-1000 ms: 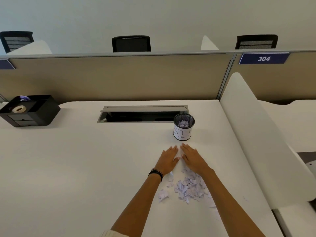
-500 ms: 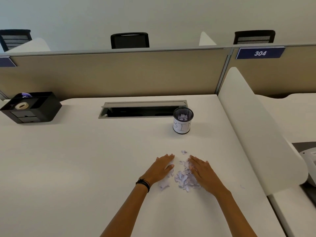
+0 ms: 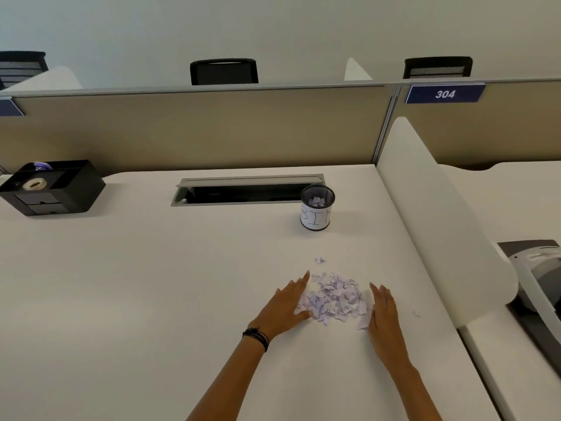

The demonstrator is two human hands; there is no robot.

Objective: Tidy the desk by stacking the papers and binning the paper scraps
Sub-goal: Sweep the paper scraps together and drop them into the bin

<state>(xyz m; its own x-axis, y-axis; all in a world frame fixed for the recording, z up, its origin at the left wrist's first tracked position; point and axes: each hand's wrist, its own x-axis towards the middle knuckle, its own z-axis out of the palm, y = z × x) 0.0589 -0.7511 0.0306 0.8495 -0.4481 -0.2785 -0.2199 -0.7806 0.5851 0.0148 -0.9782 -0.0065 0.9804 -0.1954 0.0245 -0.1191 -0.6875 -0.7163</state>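
In the head view I see the left hand [image 3: 285, 305] and right hand [image 3: 384, 311] lying flat, fingers straight, holding nothing, either side of the paper scraps [image 3: 334, 299] heaped toward the right edge of the desk [image 3: 151, 284]. The bin [image 3: 317, 214] stands nearer the back edge, some scraps inside.

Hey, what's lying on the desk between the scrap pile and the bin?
In the head view, one stray scrap lies between the pile and bin; otherwise bare desk.
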